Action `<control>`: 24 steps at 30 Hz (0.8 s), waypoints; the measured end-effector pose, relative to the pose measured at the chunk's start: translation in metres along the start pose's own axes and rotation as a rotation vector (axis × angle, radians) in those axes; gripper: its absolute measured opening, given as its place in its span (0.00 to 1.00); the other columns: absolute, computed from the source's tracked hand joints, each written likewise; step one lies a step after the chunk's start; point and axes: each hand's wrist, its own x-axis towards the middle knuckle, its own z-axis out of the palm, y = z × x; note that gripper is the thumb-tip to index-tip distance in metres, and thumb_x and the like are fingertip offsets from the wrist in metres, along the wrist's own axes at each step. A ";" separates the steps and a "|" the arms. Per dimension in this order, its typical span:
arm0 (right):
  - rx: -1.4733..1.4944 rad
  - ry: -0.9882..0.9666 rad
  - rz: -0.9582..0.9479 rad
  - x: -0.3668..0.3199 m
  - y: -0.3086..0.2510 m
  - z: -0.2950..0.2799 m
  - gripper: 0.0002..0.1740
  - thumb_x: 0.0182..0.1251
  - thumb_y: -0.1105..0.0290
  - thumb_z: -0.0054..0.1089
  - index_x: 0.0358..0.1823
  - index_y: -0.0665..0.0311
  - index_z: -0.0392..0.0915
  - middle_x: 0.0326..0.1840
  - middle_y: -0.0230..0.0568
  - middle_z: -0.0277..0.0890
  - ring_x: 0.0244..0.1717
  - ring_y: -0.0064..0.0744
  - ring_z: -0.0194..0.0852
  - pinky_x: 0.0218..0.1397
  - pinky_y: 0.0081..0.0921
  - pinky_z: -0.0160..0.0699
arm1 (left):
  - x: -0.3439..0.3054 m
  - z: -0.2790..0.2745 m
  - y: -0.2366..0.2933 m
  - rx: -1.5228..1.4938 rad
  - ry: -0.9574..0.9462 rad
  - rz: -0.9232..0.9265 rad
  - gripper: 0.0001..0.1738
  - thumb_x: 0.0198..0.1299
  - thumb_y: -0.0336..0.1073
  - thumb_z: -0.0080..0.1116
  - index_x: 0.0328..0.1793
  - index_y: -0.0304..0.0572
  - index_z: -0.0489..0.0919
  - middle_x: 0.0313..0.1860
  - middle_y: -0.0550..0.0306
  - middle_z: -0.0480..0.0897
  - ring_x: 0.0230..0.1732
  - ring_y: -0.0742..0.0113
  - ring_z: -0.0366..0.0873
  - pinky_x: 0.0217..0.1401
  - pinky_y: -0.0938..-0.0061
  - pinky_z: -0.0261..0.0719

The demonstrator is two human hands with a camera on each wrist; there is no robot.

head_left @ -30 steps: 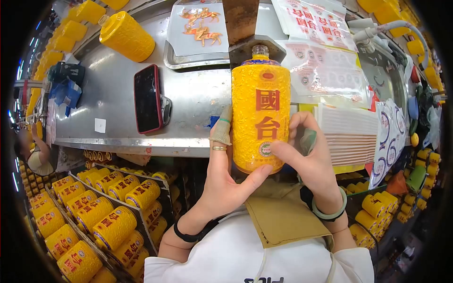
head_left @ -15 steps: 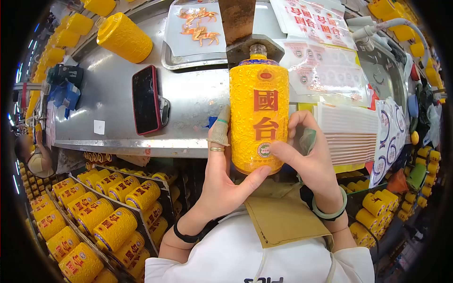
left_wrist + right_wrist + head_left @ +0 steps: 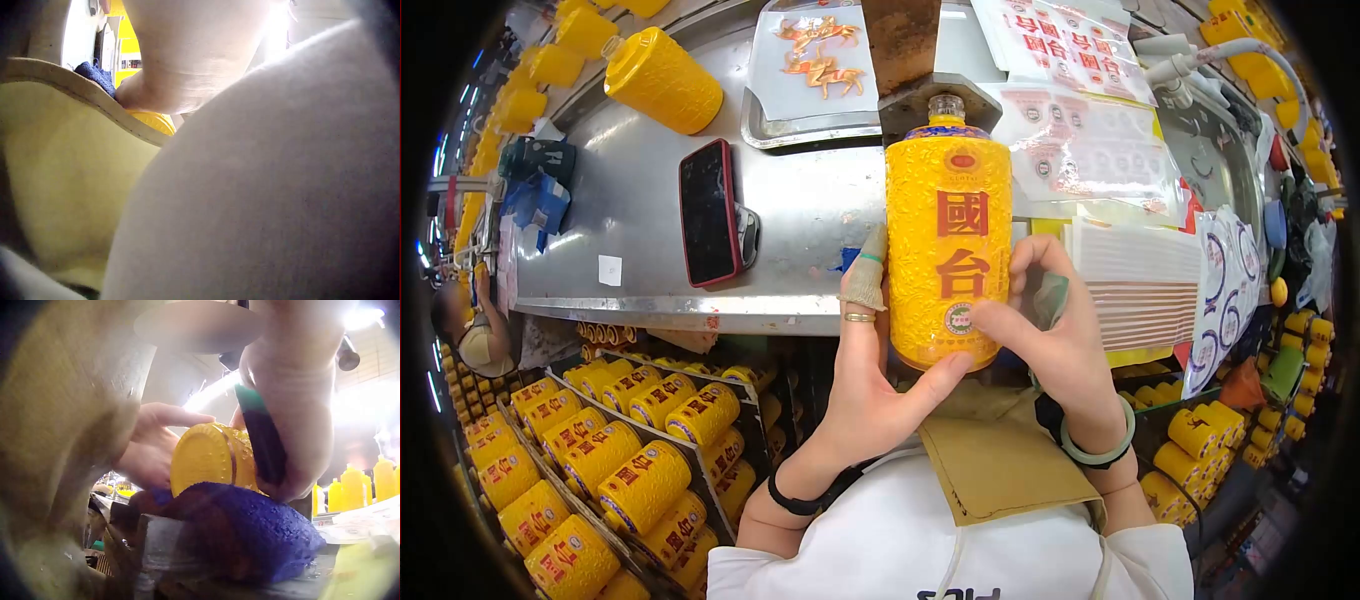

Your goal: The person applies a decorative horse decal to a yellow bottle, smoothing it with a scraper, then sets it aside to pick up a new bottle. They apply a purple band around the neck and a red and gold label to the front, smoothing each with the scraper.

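A yellow embossed bottle (image 3: 915, 250) with red characters lies with its clear neck pointing away from me. My left hand (image 3: 870, 385) grips its lower left side, thumb over the front near the base; the index finger wears a beige finger cot (image 3: 865, 285). From the right, my right hand (image 3: 1060, 335) holds the bottle with its thumb at the edge of a round green-and-white label (image 3: 958, 319), fingers along the side. A green cot (image 3: 1051, 298) covers one of its fingers. Under the bottle's base, a blue textured cloth (image 3: 250, 531) shows in the right wrist view.
On the metal table (image 3: 620, 225) are a red-edged phone (image 3: 708, 212), another yellow bottle (image 3: 665, 80) and a tray (image 3: 800, 133) with gold-red figure decals. Decal sheets (image 3: 1090, 150) and a stack of white sheets (image 3: 1140, 285) lie right. Racks of finished bottles (image 3: 640, 485) stand lower left.
The head view has shifted very slightly, moving the scene a little left in it. Both hands keep nearly the same hold on the bottle, right thumb still at the round label.
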 end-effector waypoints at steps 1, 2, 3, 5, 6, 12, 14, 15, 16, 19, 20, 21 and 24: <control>0.005 0.000 0.003 0.000 0.000 0.000 0.25 0.64 0.66 0.81 0.49 0.61 0.70 0.37 0.25 0.64 0.38 0.17 0.61 0.43 0.16 0.65 | 0.000 0.000 0.000 0.000 0.000 0.000 0.57 0.65 0.23 0.67 0.89 0.32 0.39 0.84 0.44 0.56 0.85 0.54 0.59 0.85 0.58 0.61; 0.005 0.000 0.003 0.000 0.000 0.000 0.25 0.64 0.66 0.81 0.49 0.61 0.70 0.37 0.25 0.64 0.38 0.17 0.61 0.43 0.16 0.65 | 0.000 0.000 0.000 -0.001 0.002 0.000 0.57 0.65 0.23 0.67 0.89 0.32 0.38 0.84 0.44 0.55 0.85 0.54 0.58 0.85 0.58 0.61; 0.022 -0.002 0.009 0.000 0.000 0.000 0.24 0.64 0.67 0.80 0.49 0.61 0.70 0.37 0.24 0.64 0.38 0.16 0.61 0.43 0.16 0.65 | 0.000 0.000 -0.001 -0.001 0.005 0.000 0.57 0.65 0.23 0.67 0.89 0.32 0.38 0.84 0.44 0.55 0.85 0.54 0.58 0.85 0.58 0.61; 0.040 -0.005 0.017 0.000 -0.003 0.000 0.23 0.65 0.67 0.80 0.50 0.61 0.70 0.38 0.24 0.63 0.38 0.16 0.60 0.43 0.16 0.65 | -0.001 0.000 -0.002 -0.013 0.011 -0.007 0.57 0.65 0.23 0.67 0.89 0.32 0.39 0.85 0.44 0.55 0.85 0.54 0.58 0.85 0.58 0.61; 0.057 -0.013 0.052 -0.001 -0.007 -0.001 0.21 0.68 0.67 0.76 0.51 0.61 0.70 0.39 0.24 0.64 0.40 0.15 0.60 0.45 0.16 0.65 | -0.001 0.000 -0.003 -0.025 0.017 -0.013 0.57 0.64 0.23 0.67 0.89 0.32 0.39 0.85 0.44 0.54 0.85 0.55 0.58 0.85 0.58 0.60; 0.112 -0.016 0.012 0.000 -0.027 -0.013 0.13 0.79 0.68 0.59 0.58 0.63 0.71 0.47 0.28 0.66 0.47 0.14 0.59 0.52 0.16 0.64 | 0.001 0.001 -0.005 0.023 0.035 0.029 0.57 0.63 0.23 0.68 0.89 0.30 0.41 0.83 0.44 0.55 0.85 0.55 0.58 0.85 0.59 0.60; -0.058 0.068 -0.119 0.000 -0.036 -0.017 0.17 0.77 0.72 0.60 0.62 0.66 0.70 0.47 0.28 0.66 0.47 0.15 0.60 0.51 0.16 0.65 | 0.000 0.001 -0.005 0.050 0.038 0.029 0.56 0.63 0.23 0.68 0.89 0.30 0.41 0.83 0.44 0.55 0.84 0.54 0.58 0.85 0.59 0.60; -0.073 0.128 -0.212 0.000 -0.036 -0.014 0.19 0.74 0.78 0.58 0.64 0.68 0.71 0.50 0.32 0.71 0.48 0.17 0.67 0.51 0.18 0.69 | 0.000 0.002 -0.006 0.075 0.041 0.029 0.56 0.63 0.22 0.68 0.89 0.30 0.41 0.82 0.45 0.56 0.84 0.54 0.59 0.84 0.59 0.60; -0.073 0.129 -0.213 0.000 -0.038 -0.012 0.19 0.74 0.78 0.58 0.64 0.68 0.71 0.50 0.32 0.71 0.48 0.17 0.67 0.51 0.18 0.69 | 0.000 0.002 -0.005 0.075 0.040 0.030 0.56 0.63 0.22 0.68 0.89 0.30 0.41 0.82 0.45 0.56 0.84 0.54 0.59 0.84 0.59 0.60; -0.329 0.022 -0.552 0.005 -0.052 -0.018 0.21 0.63 0.90 0.61 0.57 0.70 0.79 0.53 0.40 0.81 0.53 0.31 0.80 0.55 0.32 0.78 | 0.000 0.005 -0.005 0.056 0.050 0.025 0.56 0.63 0.21 0.67 0.88 0.29 0.41 0.82 0.44 0.56 0.83 0.54 0.59 0.84 0.59 0.61; -0.329 0.022 -0.553 0.005 -0.060 -0.017 0.21 0.63 0.90 0.61 0.57 0.70 0.79 0.53 0.40 0.81 0.53 0.31 0.80 0.55 0.32 0.78 | 0.000 0.006 -0.004 0.038 0.058 0.018 0.55 0.63 0.21 0.66 0.88 0.30 0.41 0.81 0.44 0.57 0.83 0.54 0.60 0.84 0.59 0.62; -0.559 -0.078 -0.663 0.005 -0.068 -0.014 0.20 0.59 0.89 0.64 0.54 0.69 0.82 0.50 0.41 0.83 0.51 0.35 0.81 0.53 0.33 0.79 | -0.001 0.007 -0.004 0.020 0.065 0.010 0.55 0.63 0.21 0.66 0.88 0.30 0.41 0.81 0.43 0.58 0.83 0.54 0.60 0.83 0.59 0.62; -0.780 -0.178 -0.731 0.003 -0.071 0.002 0.20 0.51 0.84 0.70 0.48 0.66 0.88 0.42 0.44 0.86 0.46 0.46 0.81 0.49 0.35 0.79 | 0.000 0.007 -0.001 0.037 0.044 0.032 0.54 0.63 0.21 0.65 0.88 0.30 0.41 0.81 0.43 0.58 0.82 0.55 0.61 0.82 0.59 0.64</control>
